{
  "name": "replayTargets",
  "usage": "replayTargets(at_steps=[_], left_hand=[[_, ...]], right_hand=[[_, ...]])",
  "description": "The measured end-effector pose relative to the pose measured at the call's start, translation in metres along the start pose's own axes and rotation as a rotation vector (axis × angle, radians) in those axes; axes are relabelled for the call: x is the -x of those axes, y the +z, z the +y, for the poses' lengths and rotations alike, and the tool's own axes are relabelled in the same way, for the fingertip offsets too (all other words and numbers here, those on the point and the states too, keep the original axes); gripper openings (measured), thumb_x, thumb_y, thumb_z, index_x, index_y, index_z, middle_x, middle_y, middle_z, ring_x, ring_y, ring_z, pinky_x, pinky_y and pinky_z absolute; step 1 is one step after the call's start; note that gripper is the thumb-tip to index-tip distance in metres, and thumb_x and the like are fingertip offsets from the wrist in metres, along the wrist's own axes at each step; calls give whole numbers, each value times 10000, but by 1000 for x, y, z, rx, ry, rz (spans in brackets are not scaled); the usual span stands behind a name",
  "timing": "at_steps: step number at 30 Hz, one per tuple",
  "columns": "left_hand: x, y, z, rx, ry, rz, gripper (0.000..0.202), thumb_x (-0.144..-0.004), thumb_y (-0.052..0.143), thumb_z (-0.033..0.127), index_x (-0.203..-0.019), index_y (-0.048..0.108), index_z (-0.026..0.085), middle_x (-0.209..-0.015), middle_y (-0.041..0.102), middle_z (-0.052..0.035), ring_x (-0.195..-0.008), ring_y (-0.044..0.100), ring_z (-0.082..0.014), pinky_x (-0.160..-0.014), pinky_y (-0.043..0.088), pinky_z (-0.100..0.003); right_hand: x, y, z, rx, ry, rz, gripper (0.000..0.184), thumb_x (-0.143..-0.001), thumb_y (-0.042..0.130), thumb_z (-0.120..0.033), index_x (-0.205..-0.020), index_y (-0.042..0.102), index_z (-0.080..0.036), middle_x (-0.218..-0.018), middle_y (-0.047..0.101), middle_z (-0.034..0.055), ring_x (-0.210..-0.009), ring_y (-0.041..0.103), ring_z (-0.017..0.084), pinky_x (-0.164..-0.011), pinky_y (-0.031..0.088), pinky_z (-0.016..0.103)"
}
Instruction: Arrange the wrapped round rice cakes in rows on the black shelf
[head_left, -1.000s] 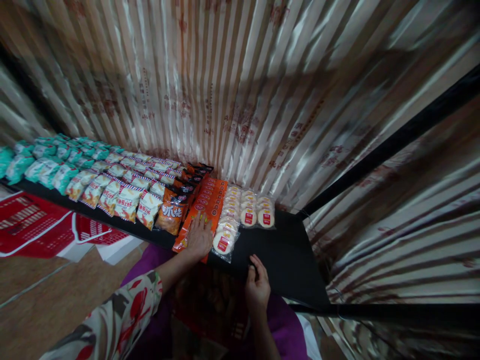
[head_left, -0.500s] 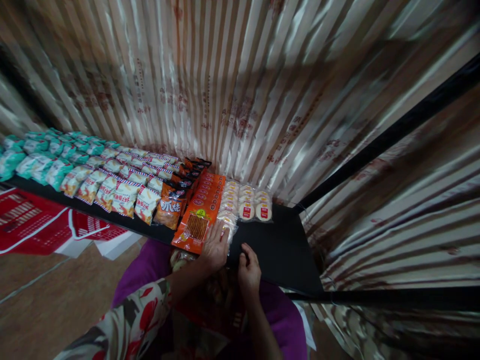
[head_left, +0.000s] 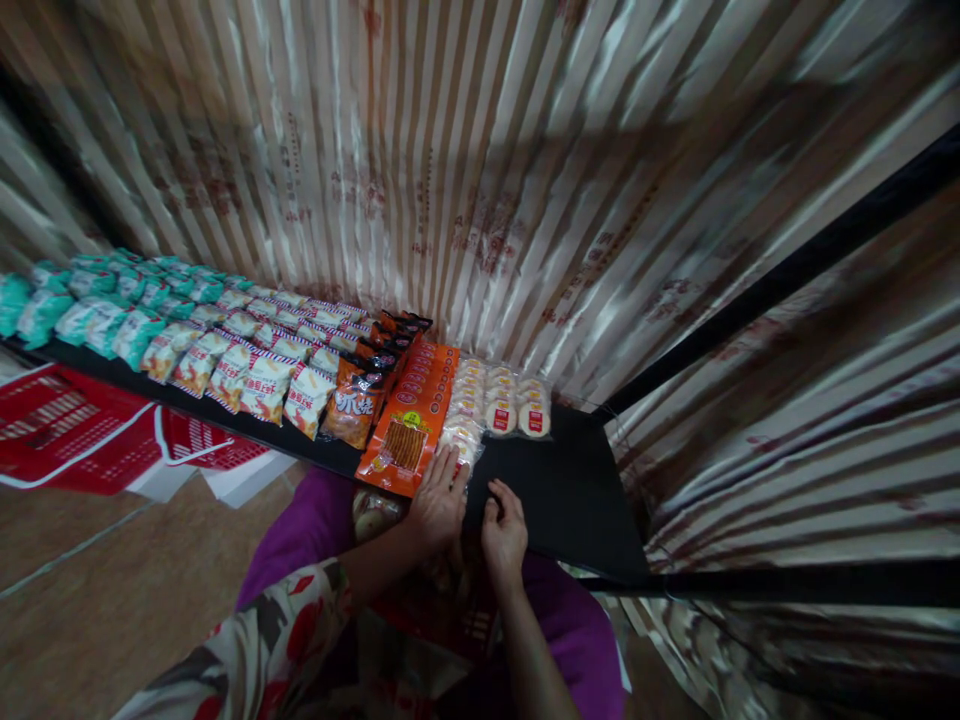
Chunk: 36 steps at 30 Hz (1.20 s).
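My left hand (head_left: 436, 508) rests with outstretched fingers on the front pack of a column of round white biscuits (head_left: 469, 405) in clear wrappers. Its inner edge lies beside an orange snack bag (head_left: 406, 440) with brown sticks pictured on it. My right hand (head_left: 505, 528) is at the front edge of the black shelf (head_left: 562, 490), fingers loosely bent, thumb apart, nothing in it. Two more columns of the wrapped biscuits, one of them ending in a red-labelled pack (head_left: 535, 418), stand farther back to the right.
White snack bags (head_left: 266, 388), brown-orange bags (head_left: 351, 405) and teal bags (head_left: 97, 318) line the shelf leftward. Red baskets (head_left: 75, 430) sit below on the left. A striped curtain (head_left: 360, 150) hangs behind, and a black post (head_left: 750, 300) slants up at right.
The view has shifted slightly, so the shelf goods appear farther right. My left hand stays on the biscuit pack, and my right hand keeps much the same pose.
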<state>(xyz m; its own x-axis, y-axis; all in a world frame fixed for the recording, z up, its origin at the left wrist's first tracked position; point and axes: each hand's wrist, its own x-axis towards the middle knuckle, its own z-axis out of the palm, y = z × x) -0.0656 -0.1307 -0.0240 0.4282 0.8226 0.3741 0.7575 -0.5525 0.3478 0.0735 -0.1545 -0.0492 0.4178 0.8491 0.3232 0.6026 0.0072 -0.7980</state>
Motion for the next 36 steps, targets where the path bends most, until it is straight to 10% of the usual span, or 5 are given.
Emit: replayTargets(at_steps=[36], left_hand=[[2,12,6,-54,-41,-89,450,-865,408,212,-1291,456,76,-1442,309,-201,-1356,244,-300,-1055,321,-463]], right_hand=[[-18,18,-21,-93,70,-124,440,-765,421,-274,-1150,596,-154,-1170,600,117,-1058,557,206,-969,409,380]])
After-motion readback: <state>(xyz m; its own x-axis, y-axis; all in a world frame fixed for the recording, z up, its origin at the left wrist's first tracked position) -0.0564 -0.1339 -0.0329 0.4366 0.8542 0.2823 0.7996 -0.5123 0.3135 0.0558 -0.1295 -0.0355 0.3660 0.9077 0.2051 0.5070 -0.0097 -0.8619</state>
